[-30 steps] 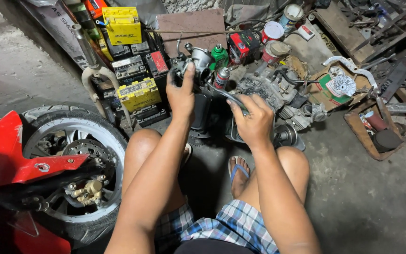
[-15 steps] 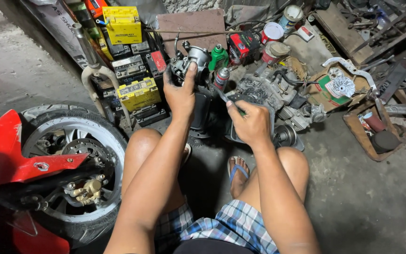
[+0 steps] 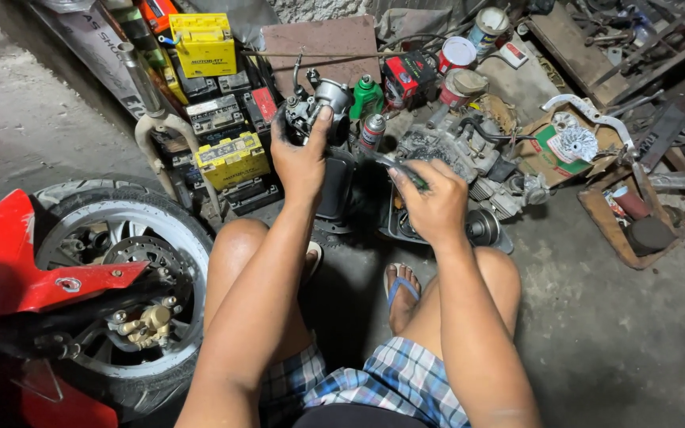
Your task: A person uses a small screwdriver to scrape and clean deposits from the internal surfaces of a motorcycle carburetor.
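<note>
1. a yellow box-shaped battery (image 3: 201,43) sits at the top left, with a second yellow battery (image 3: 232,159) lower down beside grey and black ones stacked on the floor.
2. a green bottle (image 3: 366,96) and a small grey spray can (image 3: 371,131) stand just right of the raised part; a red box (image 3: 404,78) and a red-and-white tin (image 3: 457,55) lie behind them.
3. the left hand (image 3: 301,158) has its grip clenched around a grey metal carburetor (image 3: 316,107), held up above a black tray (image 3: 338,184), its long axis roughly upright, round mouth facing up and right.
4. the right hand (image 3: 435,200) grasps a thin dark tool (image 3: 399,167) pointing up-left toward the carburetor.
5. a red-fendered wheel (image 3: 116,281) stands at left.
</note>
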